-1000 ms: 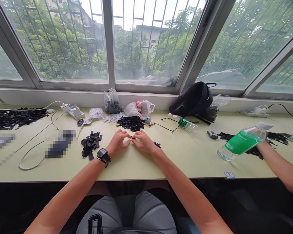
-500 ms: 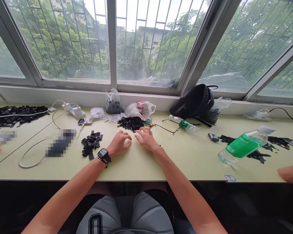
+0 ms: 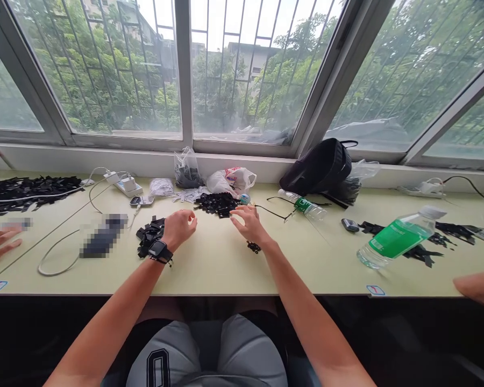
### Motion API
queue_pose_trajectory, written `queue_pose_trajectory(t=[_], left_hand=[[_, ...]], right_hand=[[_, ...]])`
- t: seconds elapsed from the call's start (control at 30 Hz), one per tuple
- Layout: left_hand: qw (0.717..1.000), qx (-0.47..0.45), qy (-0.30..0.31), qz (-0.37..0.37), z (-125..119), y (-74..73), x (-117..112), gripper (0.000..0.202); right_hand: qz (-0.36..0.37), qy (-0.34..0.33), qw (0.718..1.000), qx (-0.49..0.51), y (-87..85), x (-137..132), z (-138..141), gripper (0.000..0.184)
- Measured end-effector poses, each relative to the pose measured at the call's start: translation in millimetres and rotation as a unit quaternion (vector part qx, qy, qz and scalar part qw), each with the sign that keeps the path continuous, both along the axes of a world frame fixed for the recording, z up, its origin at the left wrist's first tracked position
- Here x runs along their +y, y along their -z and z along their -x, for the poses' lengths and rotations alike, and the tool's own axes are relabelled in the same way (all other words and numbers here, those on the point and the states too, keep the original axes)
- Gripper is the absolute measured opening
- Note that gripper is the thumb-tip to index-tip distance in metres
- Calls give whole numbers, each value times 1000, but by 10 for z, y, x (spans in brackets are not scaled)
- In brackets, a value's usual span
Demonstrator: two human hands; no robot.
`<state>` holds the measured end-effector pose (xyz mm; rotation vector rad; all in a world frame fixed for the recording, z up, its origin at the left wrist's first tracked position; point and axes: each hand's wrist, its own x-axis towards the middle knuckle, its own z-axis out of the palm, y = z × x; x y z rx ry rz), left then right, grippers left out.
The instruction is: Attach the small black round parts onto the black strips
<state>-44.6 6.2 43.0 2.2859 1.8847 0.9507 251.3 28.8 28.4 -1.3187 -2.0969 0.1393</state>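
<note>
My left hand (image 3: 179, 229), a watch on its wrist, hovers at the right side of a small pile of black strips (image 3: 148, 236) and partly covers it. Its fingers are curled in; anything between them is hidden. My right hand (image 3: 248, 223) reaches forward with fingers bent and apart, thumb and fingertips at the right edge of a larger heap of black strips (image 3: 216, 205). No held piece shows in it. Beside my right wrist lies a small cluster of tiny black parts (image 3: 253, 246).
Behind the heap stand plastic bags (image 3: 229, 183). Glasses (image 3: 280, 214), a lying bottle (image 3: 310, 207) and a black bag (image 3: 320, 166) are to the right, with a tilted green-labelled bottle (image 3: 401, 239) beyond. A charging cable (image 3: 50, 273) loops at left. Other people's hands show at both sides.
My hands have moved apart. The left has shifted left to the small pile; the right has moved slightly right, fingers spreading, and the tiny black parts by its wrist are more exposed.
</note>
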Motion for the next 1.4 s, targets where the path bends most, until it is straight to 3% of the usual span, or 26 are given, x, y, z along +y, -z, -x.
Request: queue_pose_trajectory(t=[0.1, 0.17, 0.23, 0.33, 0.53, 0.73, 0.87, 1.2, 1.4], left_hand=[[999, -19, 10, 47, 507, -110, 1, 23], [997, -15, 2, 70, 890, -143, 2, 27], [995, 1, 34, 88, 1214, -141, 2, 31], [993, 18, 63, 103, 1482, -98, -2, 36], [992, 68, 63, 82, 1524, -1, -62, 33], [993, 62, 56, 89, 1587, 82, -93, 42], [992, 68, 62, 81, 1624, 112, -92, 34], [999, 45, 0, 30, 1521, -61, -156, 30], [997, 33, -51, 39, 1509, -33, -179, 28]], right_hand=[[16, -36, 999, 33, -85, -66, -341, 21], [22, -33, 998, 58, -94, -123, -558, 20], [29, -8, 996, 79, -65, -176, -711, 22], [48, 15, 994, 98, 4, -238, -796, 22], [120, -22, 987, 104, 14, -317, -718, 20], [169, -48, 978, 112, -50, -360, -765, 18], [196, -55, 972, 121, -44, -384, -828, 21], [230, -59, 962, 134, 10, -381, -862, 24], [191, -20, 970, 152, -13, -392, -863, 23]])
